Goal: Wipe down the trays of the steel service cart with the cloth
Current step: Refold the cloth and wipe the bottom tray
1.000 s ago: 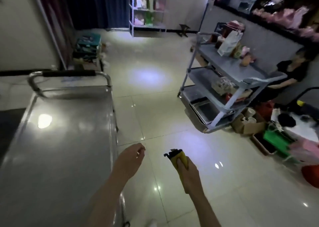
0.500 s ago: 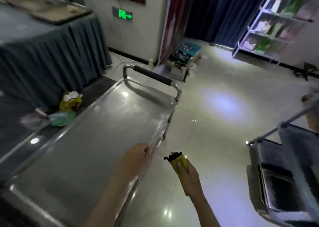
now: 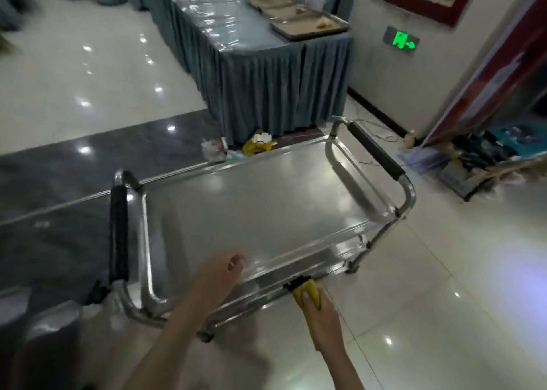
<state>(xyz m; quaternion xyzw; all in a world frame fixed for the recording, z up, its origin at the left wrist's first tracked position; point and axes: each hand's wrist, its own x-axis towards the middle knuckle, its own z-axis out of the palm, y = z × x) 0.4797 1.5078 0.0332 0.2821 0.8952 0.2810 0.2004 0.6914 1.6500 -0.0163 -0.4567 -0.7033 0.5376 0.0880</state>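
At the cart's (image 3: 260, 200) near edge my right hand (image 3: 324, 320) clamps the cloth (image 3: 307, 293); left hand (image 3: 217, 274) hovers relaxed over the tray's near edge. A hard wipe may roll the cart away

Steel service cart (image 3: 254, 209) crosswise on the floor, counter behind it.

The cart's top tray (image 3: 260, 200) has a padded push handle at its left end (image 3: 119, 229) and another at its right end (image 3: 375, 154). The left hand (image 3: 219, 274) is at the tray's near rim; the right hand (image 3: 321, 315), just right of it and before the cart, holds the folded yellow cloth (image 3: 306, 290) near that rim. Behind the cart stands the long skirted counter (image 3: 266, 72) carrying metal serving trays (image 3: 307, 23); crumpled bags (image 3: 257, 145) lie on the floor between them.
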